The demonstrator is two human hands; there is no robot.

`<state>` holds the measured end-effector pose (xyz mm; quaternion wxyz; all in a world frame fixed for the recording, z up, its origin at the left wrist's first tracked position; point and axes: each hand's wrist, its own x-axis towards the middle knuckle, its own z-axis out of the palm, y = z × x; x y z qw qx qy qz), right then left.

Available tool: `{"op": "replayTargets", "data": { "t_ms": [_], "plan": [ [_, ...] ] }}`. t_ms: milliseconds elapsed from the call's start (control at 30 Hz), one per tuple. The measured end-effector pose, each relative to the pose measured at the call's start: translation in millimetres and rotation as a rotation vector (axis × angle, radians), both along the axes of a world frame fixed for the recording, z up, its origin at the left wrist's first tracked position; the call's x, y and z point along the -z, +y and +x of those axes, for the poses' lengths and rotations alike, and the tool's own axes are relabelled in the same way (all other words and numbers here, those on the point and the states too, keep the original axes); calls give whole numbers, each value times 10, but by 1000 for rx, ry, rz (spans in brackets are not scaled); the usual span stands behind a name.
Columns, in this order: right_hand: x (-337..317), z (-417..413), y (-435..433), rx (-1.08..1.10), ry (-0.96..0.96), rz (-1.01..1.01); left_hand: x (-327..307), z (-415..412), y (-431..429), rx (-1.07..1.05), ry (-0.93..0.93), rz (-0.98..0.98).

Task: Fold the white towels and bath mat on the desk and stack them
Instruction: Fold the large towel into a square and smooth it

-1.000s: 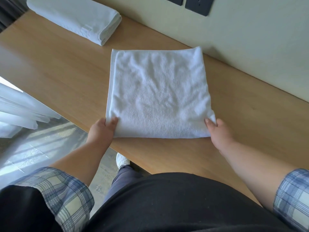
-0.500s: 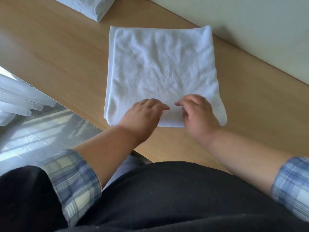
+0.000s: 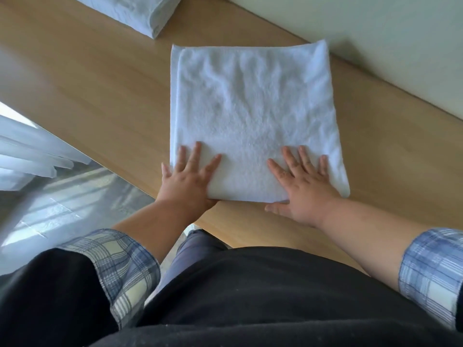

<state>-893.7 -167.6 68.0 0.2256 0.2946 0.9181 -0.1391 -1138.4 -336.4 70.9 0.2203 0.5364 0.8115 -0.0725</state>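
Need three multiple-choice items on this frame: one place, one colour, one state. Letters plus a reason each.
1. Where is the second folded white towel relative to the square white terry towel under the left hand and right hand?
A) stacked on it
B) far left on the light wooden desk, apart
C) on the floor

2. The sleeve cuffs are:
A) plain red
B) green striped
C) blue-and-cream plaid

3. The fingers lie:
A) straight, flat on the terry towel
B) curled, pinching corners
C) lifted clear

1B: it sits apart at the view's top-left edge.
2C: plaid shows on both forearms.
3A: fingers spread straight on the cloth.
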Motion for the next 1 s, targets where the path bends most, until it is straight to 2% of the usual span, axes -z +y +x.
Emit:
{"op": "replayTargets", "data": {
  "t_ms": [100,167,233,300,400,500,600,700,1000],
  "plan": [
    [-96,-37,48,76,13,-112,-79,-63,-43,62,47,-17],
    [-182,-181,47,252,141,-146,-138,-41,32,164,45,35],
    [-220,-461,11,474,348,-56,-194,32,202,260,-51,78],
    [-189,-756,-47,638,438,46,-236,120,428,321,-146,77],
    [-32,-978,-121,811,274,33,-249,245,842,349,-224,155],
    [148,-961,-213,729,42,81,-209,233,1341,388,-273,224],
    [192,-996,-227,763,80,175,-56,-2,1720,445,-222,136],
    [189,-1017,-239,762,99,229,127,-184,1797,453,-106,164],
    [211,-984,-252,751,176,279,270,-1088,1869,-27,-15,277]
  ]
}}
